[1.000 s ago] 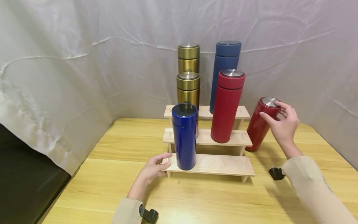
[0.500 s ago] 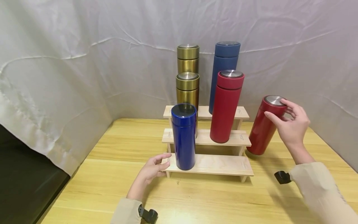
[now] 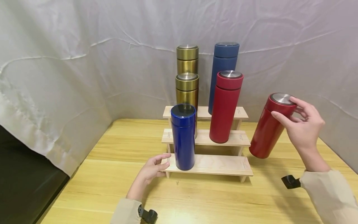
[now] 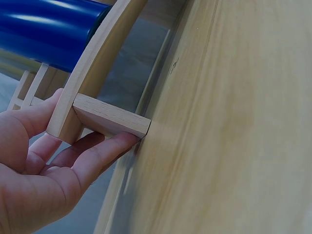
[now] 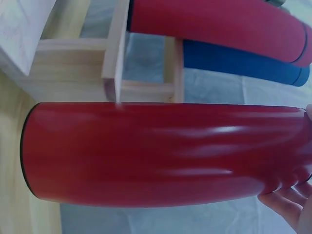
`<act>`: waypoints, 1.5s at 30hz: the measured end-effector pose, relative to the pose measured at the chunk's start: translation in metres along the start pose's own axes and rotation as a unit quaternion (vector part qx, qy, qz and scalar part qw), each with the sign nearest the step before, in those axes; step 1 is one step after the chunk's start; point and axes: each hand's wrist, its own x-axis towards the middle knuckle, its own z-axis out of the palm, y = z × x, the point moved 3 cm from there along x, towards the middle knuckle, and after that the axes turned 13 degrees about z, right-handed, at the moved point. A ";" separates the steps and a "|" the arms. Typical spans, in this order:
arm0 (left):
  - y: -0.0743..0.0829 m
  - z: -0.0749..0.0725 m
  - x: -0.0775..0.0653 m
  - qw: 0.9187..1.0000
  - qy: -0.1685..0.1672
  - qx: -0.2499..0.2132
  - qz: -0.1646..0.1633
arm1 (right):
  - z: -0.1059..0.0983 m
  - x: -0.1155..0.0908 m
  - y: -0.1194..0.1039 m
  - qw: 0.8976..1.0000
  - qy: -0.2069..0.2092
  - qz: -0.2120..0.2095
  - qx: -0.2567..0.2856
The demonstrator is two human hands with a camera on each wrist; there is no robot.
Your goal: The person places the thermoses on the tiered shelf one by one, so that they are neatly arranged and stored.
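Observation:
My right hand [image 3: 306, 127] grips a glossy red thermos flask [image 3: 271, 127] around its silver-topped lid, right of a three-step wooden stand [image 3: 223, 165]. That flask leans, its top to the right; whether its base clears the table I cannot tell. In the right wrist view the red flask [image 5: 156, 153] lies across the picture, fingers [image 5: 282, 207] at its lid end. My left hand [image 3: 153, 168] holds the bottom step's left end. The left wrist view has the thumb [image 4: 36, 114] at the board's edge and a finger [image 4: 109, 153] against the leg [image 4: 114, 117].
On the bottom step stands a shiny blue flask [image 3: 183, 137]. The middle step bears a gold flask [image 3: 187, 90] and a matte red flask [image 3: 226, 107]. Behind are another gold flask [image 3: 187, 57] and a matte blue flask [image 3: 225, 65]. Grey cloth [image 3: 134, 68] hangs behind the wooden table [image 3: 117, 140].
My right hand has moved right and toward me with the glossy red flask, drawing it away from the stand's side. My left hand stays at the step's end.

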 end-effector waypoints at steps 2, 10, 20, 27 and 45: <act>0.000 0.000 0.000 1.000 0.000 -0.001 0.001 | -0.001 -0.001 -0.004 1.000 -0.004 0.003 0.005; 0.001 0.000 0.000 1.000 0.002 -0.004 -0.001 | -0.003 -0.008 -0.019 1.000 -0.020 0.016 0.018; 0.002 -0.001 0.000 1.000 0.000 -0.002 0.000 | -0.005 -0.019 -0.034 0.999 -0.029 0.000 0.039; 0.003 0.000 0.000 1.000 0.003 0.000 0.001 | -0.001 -0.028 -0.040 0.997 -0.046 0.012 0.055; 0.003 0.000 -0.001 1.000 -0.004 0.002 0.001 | 0.026 -0.049 -0.045 0.971 -0.105 0.020 0.214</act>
